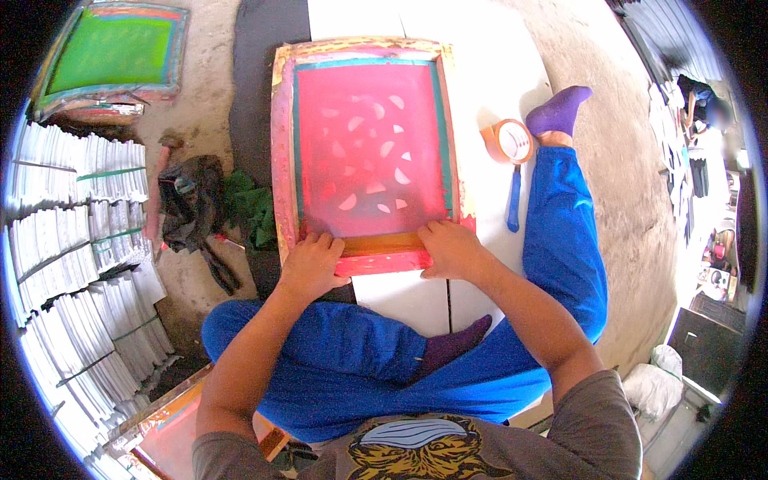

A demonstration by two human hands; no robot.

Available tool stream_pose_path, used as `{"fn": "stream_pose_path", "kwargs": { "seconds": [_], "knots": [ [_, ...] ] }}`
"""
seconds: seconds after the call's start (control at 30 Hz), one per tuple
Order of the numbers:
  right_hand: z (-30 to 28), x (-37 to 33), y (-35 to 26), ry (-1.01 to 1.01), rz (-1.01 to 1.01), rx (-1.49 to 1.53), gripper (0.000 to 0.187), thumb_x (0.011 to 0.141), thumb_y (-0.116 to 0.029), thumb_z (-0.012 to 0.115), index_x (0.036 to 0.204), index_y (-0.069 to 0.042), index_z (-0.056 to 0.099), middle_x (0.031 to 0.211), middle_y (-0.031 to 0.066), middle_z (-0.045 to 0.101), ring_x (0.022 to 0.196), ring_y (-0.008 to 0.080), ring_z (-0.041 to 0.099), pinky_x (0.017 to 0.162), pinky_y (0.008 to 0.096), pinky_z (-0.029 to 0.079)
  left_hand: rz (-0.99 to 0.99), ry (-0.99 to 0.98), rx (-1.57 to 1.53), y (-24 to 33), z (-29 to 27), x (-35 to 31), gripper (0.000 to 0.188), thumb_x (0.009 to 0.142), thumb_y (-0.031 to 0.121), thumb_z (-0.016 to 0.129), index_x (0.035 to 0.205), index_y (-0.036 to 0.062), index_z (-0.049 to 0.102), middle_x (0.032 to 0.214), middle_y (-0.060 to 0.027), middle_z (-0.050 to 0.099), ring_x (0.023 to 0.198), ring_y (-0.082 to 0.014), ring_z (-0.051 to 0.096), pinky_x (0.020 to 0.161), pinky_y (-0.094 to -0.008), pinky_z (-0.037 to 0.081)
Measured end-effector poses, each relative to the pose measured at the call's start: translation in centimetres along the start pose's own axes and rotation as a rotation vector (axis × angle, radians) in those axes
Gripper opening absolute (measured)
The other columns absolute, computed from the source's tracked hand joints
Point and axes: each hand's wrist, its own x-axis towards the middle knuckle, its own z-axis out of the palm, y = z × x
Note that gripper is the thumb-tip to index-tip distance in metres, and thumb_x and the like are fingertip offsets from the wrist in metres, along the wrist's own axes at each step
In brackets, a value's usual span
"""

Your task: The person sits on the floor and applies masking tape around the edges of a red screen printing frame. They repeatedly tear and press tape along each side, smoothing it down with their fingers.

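A wooden screen printing frame (284,152) with pink-stained mesh (364,184) lies before me, across white boards and a dark strip. Pale half-round and wedge shapes show in the mesh, and teal tape runs along its inner edges. My left hand (314,266) is closed on the near left corner of the frame, fingers over the wood. At the near right corner, my right hand (450,250) grips the same near bar, its thumb toward me. The undersides of both grips are hidden.
An orange tape roll (498,142) and a blue-handled tool (514,200) lie beside my outstretched leg. Tied paper stacks (48,232), black cloth (192,196), green cloth (248,210) and a green screen (116,48) are on the left. Another screen (172,436) stands behind my left arm.
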Motion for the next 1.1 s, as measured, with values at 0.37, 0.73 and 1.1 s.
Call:
{"fn": "stream_pose_path", "kwargs": {
  "seconds": [0.37, 0.73, 1.1],
  "knots": [
    [-0.7, 4.3, -5.7, -0.053, -0.085, 0.185, 0.064, 0.065, -0.047, 0.088, 0.105, 0.001, 0.072, 0.107, 0.0221, 0.070, 0.106, 0.0404, 0.066, 0.091, 0.0504, 0.055, -0.580, 0.382, -0.419, -5.8, -4.0, -1.7, 0.037, 0.097, 0.027, 0.065, 0.120, -0.0019, 0.060, 0.105, -0.0256, 0.069, 0.099, -0.0452, 0.066, 0.088, -0.0519, 0.053],
    [-4.0, 10.0, -13.4, -0.150, -0.163, 0.251, 0.060, 0.062, -0.044, 0.089, 0.094, 0.003, 0.073, 0.095, 0.0275, 0.072, 0.092, 0.0441, 0.071, 0.084, 0.0524, 0.057, -0.632, 0.229, -0.492, -6.2, -3.5, -0.5, 0.033, 0.096, 0.028, 0.066, 0.107, -0.0013, 0.055, 0.095, -0.0294, 0.070, 0.092, -0.0493, 0.068, 0.080, -0.0574, 0.054],
    [-3.4, 11.3, -14.3, 0.027, -0.284, 0.581, 0.062, 0.062, -0.040, 0.087, 0.104, 0.002, 0.071, 0.099, 0.0260, 0.072, 0.096, 0.0445, 0.069, 0.086, 0.0491, 0.056, -0.648, 0.190, -0.506, -6.6, -3.5, -0.4, 0.042, 0.094, 0.035, 0.069, 0.110, -0.0016, 0.057, 0.099, -0.0303, 0.071, 0.095, -0.0500, 0.068, 0.082, -0.0561, 0.055]
  ]
}}
